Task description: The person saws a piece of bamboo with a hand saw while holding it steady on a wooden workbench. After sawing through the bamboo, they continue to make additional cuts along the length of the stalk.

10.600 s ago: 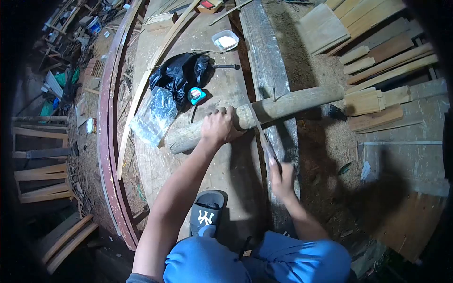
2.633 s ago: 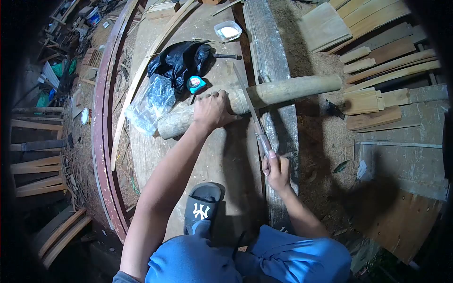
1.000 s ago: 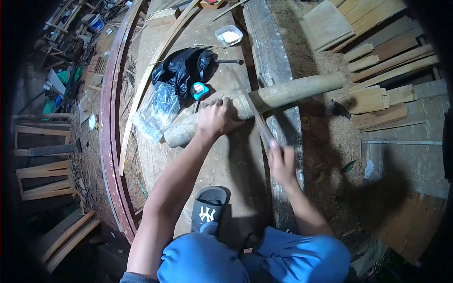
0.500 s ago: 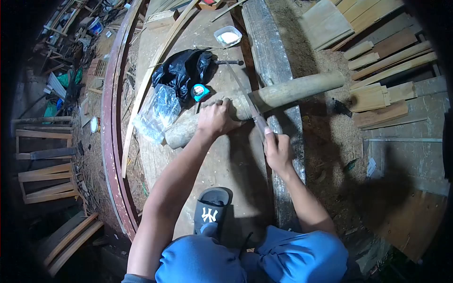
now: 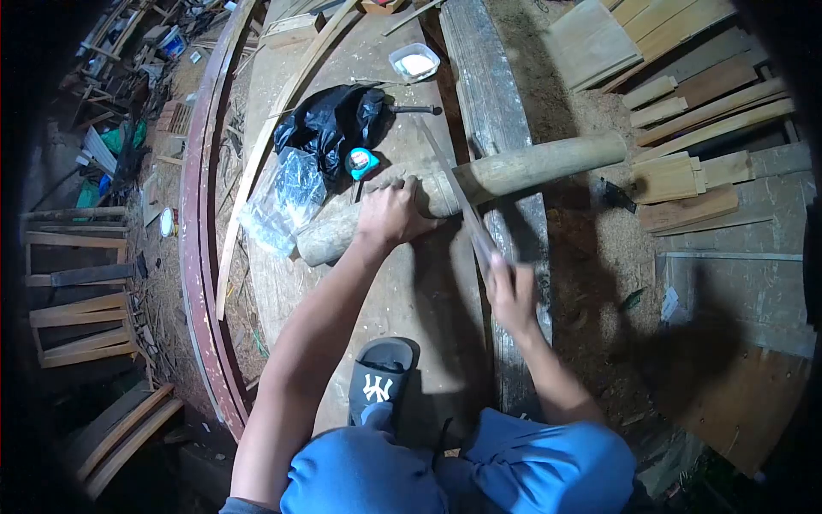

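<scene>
A round wooden log point(image 5: 539, 168) lies slantwise over the plank bench, its right end past a weathered beam. My left hand point(image 5: 385, 212) presses down with its fingers wrapped over the log, left of the blade. In my right hand point(image 5: 512, 295) is a handsaw point(image 5: 454, 182), closed around the handle, which my fingers mostly hide. The long narrow blade crosses the log just right of my left hand, pointing away from me. Beside the left hand sit a teal tape measure point(image 5: 361, 163), a clear plastic bag point(image 5: 291, 199) and a black plastic bag point(image 5: 330, 128).
A hammer-like tool point(image 5: 414, 110) pokes out by the black bag, near a plastic tub of white material point(image 5: 416, 64). The weathered beam point(image 5: 492, 94) runs along the bench's right side. Cut boards point(image 5: 668, 177) are stacked at right; a curved reddish beam point(image 5: 195, 223) stands left.
My right hand has drawn the saw back toward me and slightly right, the blade still across the log. My left hand stays on the log.
</scene>
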The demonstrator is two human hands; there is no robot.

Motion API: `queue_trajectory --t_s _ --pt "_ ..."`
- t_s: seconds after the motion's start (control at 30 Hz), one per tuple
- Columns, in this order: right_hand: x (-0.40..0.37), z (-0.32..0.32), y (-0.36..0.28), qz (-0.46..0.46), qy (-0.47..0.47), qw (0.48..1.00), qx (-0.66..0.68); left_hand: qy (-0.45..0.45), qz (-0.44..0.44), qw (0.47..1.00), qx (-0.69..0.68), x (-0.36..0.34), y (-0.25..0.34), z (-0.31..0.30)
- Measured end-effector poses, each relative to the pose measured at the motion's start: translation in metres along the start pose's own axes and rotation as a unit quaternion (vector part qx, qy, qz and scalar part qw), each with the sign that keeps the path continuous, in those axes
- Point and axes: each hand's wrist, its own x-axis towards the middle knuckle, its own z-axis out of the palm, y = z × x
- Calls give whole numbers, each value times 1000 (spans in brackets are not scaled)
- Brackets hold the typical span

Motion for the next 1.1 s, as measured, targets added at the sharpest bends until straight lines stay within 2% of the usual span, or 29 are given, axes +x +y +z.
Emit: queue_trajectory --t_s 0.07,0.1,0.13,0.27,0.33,0.37,0.4,0.47,0.53,0.57,0.6,0.67,0.73,0.8,0.83,0.87,0.93,1.03,1.07,1.1 --pt "-44 -13 14 -2 -9 997 77 -30 4 999 16 4 -4 -1" --pt "-58 -17 7 -11 7 999 37 -30 -3 999 13 4 -6 2" --pt "-60 -20 3 9 8 998 56 -14 -4 1000 11 1 -6 5" --pt "0 -1 -1 1 4 999 -38 48 14 999 22 -7 0 16" --pt "23 14 -5 -41 37 996 -69 62 30 997 18 -3 -2 11" --pt "22 13 -3 -56 26 996 -59 28 20 999 25 0 -3 10" --pt "13 10 9 -18 13 1000 -16 -12 8 1000 28 -3 -1 7" --pt "-28 -10 1 -7 -7 1000 -15 3 12 1000 11 0 -2 4" --pt "-59 -21 -2 37 -18 998 44 -10 7 1000 10 -2 -4 9" --pt "-62 -23 3 41 11 999 16 33 13 999 3 -6 -5 16" --pt "-55 -21 9 45 12 999 17 30 14 999 3 -10 -4 19" --pt "-14 -11 5 4 -7 999 -35 95 45 994 9 -9 -3 22" --pt "21 8 7 -43 12 997 -63 97 46 994 -3 -5 -1 19" --pt "12 8 6 -36 9 997 -72 9 15 1000 0 -4 -2 10" --pt "-4 2 4 -4 9 999 -34 4 9 1000 -5 -5 -1 11" --pt "-19 -4 4 25 11 1000 5 6 8 1000 -5 -1 -4 10" --pt "-60 -20 29 1 -14 998 56 1 29 1000 2 -1 -11 18" --pt "-58 -22 11 0 -1 999 45 27 17 999 2 -6 -4 17" --pt "-43 -16 8 27 -6 998 63 29 22 999 1 -5 -3 17" --pt "-19 -8 4 31 -13 999 19 55 34 998 3 -8 -5 22"
